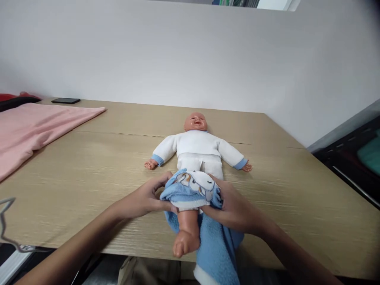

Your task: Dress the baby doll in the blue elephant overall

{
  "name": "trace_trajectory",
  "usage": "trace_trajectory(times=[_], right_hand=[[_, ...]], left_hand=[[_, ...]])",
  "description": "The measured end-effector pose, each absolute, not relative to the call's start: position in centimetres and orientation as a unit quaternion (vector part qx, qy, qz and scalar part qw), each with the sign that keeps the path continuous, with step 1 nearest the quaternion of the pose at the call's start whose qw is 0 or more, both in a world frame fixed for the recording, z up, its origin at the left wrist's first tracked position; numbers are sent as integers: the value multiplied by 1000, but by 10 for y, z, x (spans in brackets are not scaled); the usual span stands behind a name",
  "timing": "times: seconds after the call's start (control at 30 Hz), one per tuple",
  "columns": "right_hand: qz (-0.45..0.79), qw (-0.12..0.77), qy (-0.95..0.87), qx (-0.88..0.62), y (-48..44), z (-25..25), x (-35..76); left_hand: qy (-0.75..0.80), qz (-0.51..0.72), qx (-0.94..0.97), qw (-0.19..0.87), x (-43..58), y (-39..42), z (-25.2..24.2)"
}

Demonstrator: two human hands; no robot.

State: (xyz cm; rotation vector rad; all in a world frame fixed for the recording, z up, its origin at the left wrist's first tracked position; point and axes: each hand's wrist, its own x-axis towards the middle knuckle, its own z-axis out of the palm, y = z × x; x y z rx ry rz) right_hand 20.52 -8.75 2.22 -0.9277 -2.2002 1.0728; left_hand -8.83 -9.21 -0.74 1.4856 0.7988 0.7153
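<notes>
A baby doll in a white top with blue cuffs lies on its back, head away from me. Blue fleece pants with a white-edged hem and a cartoon print are bunched around one of its legs, and the bare foot sticks out of the opening. On the left side of the bunched cloth, my left hand grips it between thumb and fingers. My right hand pinches the same cloth on the right. The other pant leg hangs over the table's front edge. The doll's other foot is hidden.
The doll lies on a wooden table against a white wall. A pink cloth and a dark phone lie at the left. A bent wire hanger shows at the front left edge. A black container stands at the right.
</notes>
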Motion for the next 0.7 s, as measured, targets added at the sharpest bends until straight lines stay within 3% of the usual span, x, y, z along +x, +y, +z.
trace_trajectory(times=[0.17,0.27,0.43,0.57,0.7], right_hand=[[312,193,-815,-448,-113,32,228],[303,204,-779,-509,-128,36,248],[439,227,-671,-553,-131,31,270],[528,284,-617,-509,-122,20,264],[483,312,-669,-470,-119,22,251]], left_hand=[[328,283,632,642,-99,-92,-18],[327,289,630,642,-103,-94,-21],[361,258,669,597,-104,-95,-3],[390,248,743,483,-93,-99,19],[399,278,806,337,-60,-97,48]])
